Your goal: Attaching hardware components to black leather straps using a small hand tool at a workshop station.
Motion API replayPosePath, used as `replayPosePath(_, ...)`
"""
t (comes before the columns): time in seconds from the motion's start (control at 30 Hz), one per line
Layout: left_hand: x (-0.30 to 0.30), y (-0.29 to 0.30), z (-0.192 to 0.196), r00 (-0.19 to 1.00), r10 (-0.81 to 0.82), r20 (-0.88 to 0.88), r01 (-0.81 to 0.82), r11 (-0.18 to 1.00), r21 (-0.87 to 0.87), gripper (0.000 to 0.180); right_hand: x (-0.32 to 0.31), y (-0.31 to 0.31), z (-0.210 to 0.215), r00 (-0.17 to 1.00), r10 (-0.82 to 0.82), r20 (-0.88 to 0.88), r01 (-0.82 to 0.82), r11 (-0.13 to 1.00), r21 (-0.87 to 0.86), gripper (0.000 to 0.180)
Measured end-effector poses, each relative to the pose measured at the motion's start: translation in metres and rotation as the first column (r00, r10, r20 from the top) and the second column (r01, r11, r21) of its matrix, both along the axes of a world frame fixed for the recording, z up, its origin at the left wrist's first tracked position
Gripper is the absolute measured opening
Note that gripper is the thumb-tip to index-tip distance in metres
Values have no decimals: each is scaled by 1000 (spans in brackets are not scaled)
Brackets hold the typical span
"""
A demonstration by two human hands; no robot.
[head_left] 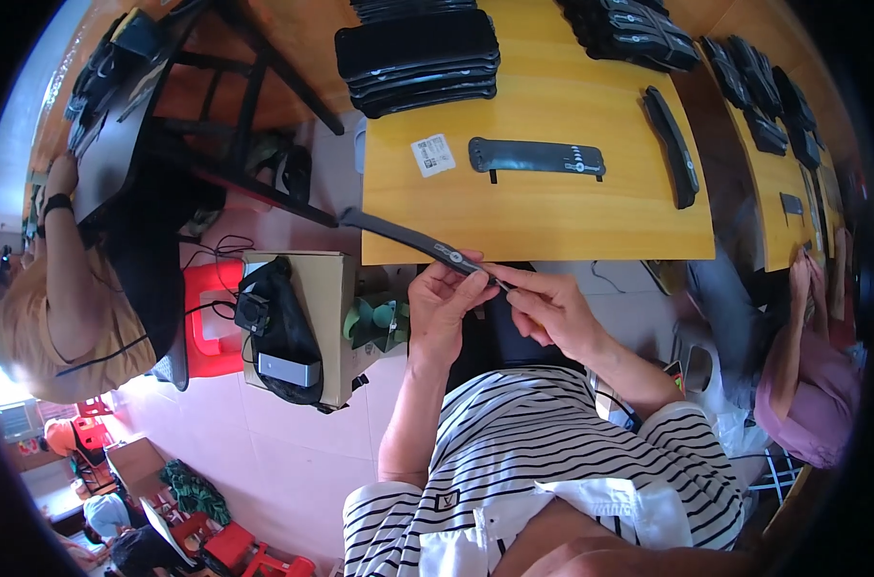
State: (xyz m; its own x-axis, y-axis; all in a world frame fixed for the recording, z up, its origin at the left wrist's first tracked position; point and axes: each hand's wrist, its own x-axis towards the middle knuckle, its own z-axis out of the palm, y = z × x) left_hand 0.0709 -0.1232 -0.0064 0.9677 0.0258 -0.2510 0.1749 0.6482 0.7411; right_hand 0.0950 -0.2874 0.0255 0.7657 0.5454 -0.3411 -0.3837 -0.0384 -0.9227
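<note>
A long, flat black strap (403,235) with white printing is in my hands over the front edge of the yellow table (572,226). My left hand (439,313) pinches it near its close end, and its far end slants up to the left. My right hand (557,306) has its fingers pinched together at that close end; whether they grip the strap or a small dark piece on it is hard to make out. Another black strap (533,157) with small tabs lies flat on the table, beside a white printed label (433,155).
Stacks of black straps (418,62) and a tied bundle (639,34) fill the table's far side; a narrow black strap (672,144) lies at its right. A cardboard box (331,288) carrying a black bag stands left, by a red stool (211,322). Other people sit at both sides.
</note>
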Motion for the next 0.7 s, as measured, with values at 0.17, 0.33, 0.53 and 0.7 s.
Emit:
replayPosePath(0.17,2,5,4,997,56,48,-63,986,156,26,-2,3,-11,977,-7,214,3,1000,19,41)
replayPosePath(0.33,4,21,4,976,-214,-42,213,977,-27,26,11,-6,-13,501,221,837,37,960,-276,45)
replayPosePath(0.53,4,23,-3,971,-235,-53,232,971,-66,25,6,-1,-15,733,165,660,-94,985,-141,43)
replayPosePath(0.7,6,21,-3,985,-160,-64,160,987,-5,23,-8,14,-13,979,-65,194,69,997,-18,35)
